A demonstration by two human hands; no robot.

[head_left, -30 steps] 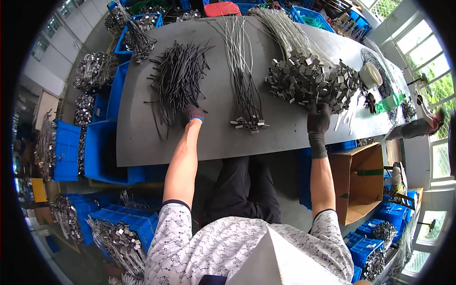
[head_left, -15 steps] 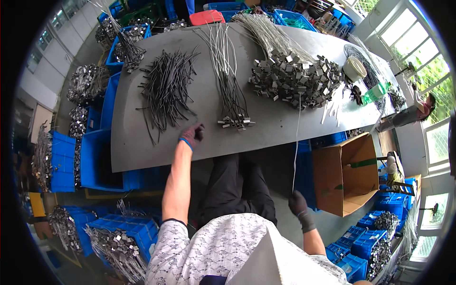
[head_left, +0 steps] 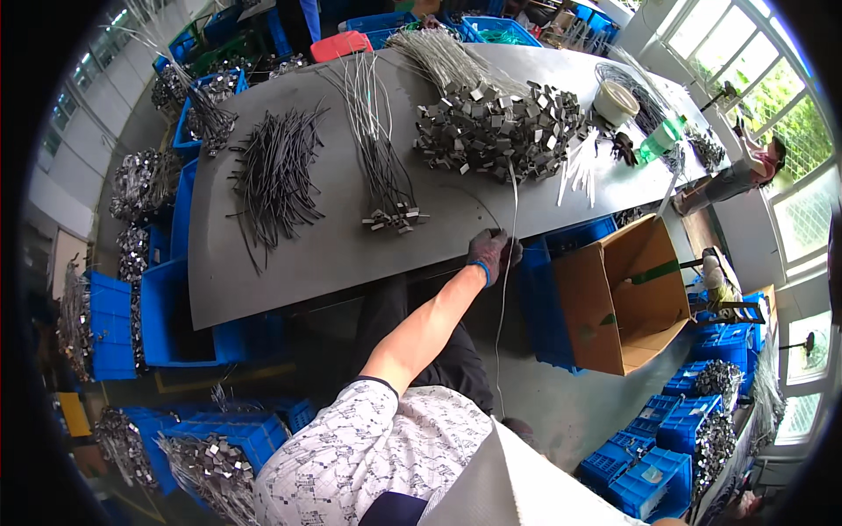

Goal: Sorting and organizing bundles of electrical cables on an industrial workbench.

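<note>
My left hand [head_left: 493,249], in a dark glove with a blue cuff, is closed at the table's front edge. A thin black tube [head_left: 474,200] curves up and left from its fingers. Right beside those fingers a long pale wire [head_left: 503,324] runs down from the pile of metal blocks [head_left: 500,131]. My right hand [head_left: 521,428] is low by my body, dark and partly hidden behind the white cap brim; the wire's lower end leads to it. Loose black tubes [head_left: 279,171] lie at the left, and a bundle of sleeved wires with blocks [head_left: 383,167] lies between.
An open cardboard box [head_left: 589,307] and blue crates [head_left: 548,307] stand off the table's front right. A white tub [head_left: 616,103], a green bottle [head_left: 660,140] and white strips [head_left: 579,165] lie at the table's right. Another person [head_left: 745,171] is at the far right.
My left hand has moved right from near the loose tubes to the wire, bringing a black tube. My right hand has drawn lower, toward my body. The view has turned slightly.
</note>
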